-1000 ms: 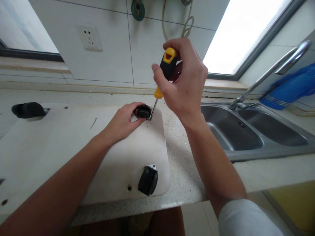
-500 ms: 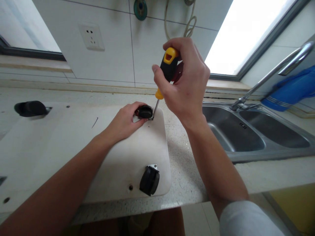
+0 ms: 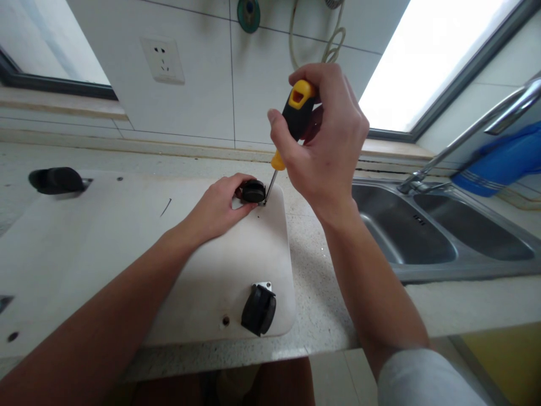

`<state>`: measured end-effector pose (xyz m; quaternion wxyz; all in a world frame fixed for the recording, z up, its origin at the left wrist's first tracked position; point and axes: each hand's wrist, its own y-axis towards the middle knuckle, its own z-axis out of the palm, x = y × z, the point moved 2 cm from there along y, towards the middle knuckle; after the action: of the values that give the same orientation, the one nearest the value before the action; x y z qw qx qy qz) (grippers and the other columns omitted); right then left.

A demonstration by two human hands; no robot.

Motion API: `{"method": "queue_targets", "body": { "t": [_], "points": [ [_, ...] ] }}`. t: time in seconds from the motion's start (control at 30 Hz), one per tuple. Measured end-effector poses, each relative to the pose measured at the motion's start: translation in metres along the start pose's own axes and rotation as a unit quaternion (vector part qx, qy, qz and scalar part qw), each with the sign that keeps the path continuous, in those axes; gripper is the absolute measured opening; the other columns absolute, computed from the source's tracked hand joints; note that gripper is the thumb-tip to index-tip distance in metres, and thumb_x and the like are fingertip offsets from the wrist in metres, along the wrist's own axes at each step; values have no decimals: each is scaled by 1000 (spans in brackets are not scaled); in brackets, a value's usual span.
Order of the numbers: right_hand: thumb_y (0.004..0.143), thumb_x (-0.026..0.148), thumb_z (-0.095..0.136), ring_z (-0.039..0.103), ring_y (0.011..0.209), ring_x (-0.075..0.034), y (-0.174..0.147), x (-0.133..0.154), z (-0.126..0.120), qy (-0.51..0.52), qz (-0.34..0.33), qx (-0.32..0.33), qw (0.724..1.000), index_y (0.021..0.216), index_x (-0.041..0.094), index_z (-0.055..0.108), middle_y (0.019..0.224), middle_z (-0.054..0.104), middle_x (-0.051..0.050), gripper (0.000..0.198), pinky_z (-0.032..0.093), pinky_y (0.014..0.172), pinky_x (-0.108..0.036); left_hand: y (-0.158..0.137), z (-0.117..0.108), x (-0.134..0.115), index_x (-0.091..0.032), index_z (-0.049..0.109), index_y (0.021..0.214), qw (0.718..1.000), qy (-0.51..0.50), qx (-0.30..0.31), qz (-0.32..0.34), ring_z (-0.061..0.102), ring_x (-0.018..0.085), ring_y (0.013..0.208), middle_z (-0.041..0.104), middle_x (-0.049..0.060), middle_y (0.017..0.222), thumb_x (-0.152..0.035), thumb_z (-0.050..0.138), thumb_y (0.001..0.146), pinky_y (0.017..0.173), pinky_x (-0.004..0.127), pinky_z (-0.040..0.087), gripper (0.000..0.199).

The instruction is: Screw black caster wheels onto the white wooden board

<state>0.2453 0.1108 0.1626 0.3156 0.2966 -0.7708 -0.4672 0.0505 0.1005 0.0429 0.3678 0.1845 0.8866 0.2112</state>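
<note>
My left hand [image 3: 220, 206] is closed around a black caster wheel [image 3: 253, 192] at the far right corner of a white board [image 3: 211, 270]. In my right hand [image 3: 327, 132] is a screwdriver [image 3: 295, 115] with a black and yellow handle, gripped between thumb and fingers. Its shaft slants down, with the tip at the metal plate of that caster; the screw head itself is too small to make out. A second caster [image 3: 258, 309], with a metal plate, sits at the board's near right corner. Another black caster [image 3: 57, 180] stands at the far left.
The board lies on a speckled countertop [image 3: 313, 270]. To the right is a double steel sink [image 3: 406, 225] with a faucet [image 3: 460, 135] and a blue cloth [image 3: 499, 160]. A wall socket [image 3: 163, 60] and a looped cord [image 3: 333, 48] are on the tiled wall behind.
The whole view has shifted slightly, so most things appear a little further right. Both hands keep their hold on the caster and the screwdriver, whose tip stays at the same plate.
</note>
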Motion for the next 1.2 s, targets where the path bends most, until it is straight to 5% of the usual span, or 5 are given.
{"method": "queue_targets", "body": {
  "t": [0.83, 1.03, 1.2],
  "points": [
    [109, 37, 69, 68, 122, -29, -3, 0, 2, -2, 27, 11, 1000, 133, 37, 64, 146, 76, -6, 25, 59, 96, -44, 0, -1, -3, -23, 72, 134, 1000, -11, 6, -4, 79, 32, 118, 84, 11, 130, -32, 80, 95, 107, 50, 61, 41],
    [109, 30, 66, 67, 117, -26, -2, 3, 1, -24, -8, 19, 1000, 123, 32, 61, 133, 74, -10, 15, 59, 103, -41, 0, -1, -4, -23, 72, 133, 1000, -13, 7, -5, 79, 33, 117, 84, 11, 128, -34, 80, 95, 106, 50, 61, 40],
    [105, 30, 74, 69, 116, -28, 0, 5, -3, 4, -2, 33, 999, 116, 31, 69, 128, 72, -11, 13, 62, 92, -38, 0, -1, -4, -24, 72, 134, 1000, -11, 6, -7, 79, 34, 117, 84, 11, 128, -37, 81, 95, 105, 51, 61, 42]
  ]
}}
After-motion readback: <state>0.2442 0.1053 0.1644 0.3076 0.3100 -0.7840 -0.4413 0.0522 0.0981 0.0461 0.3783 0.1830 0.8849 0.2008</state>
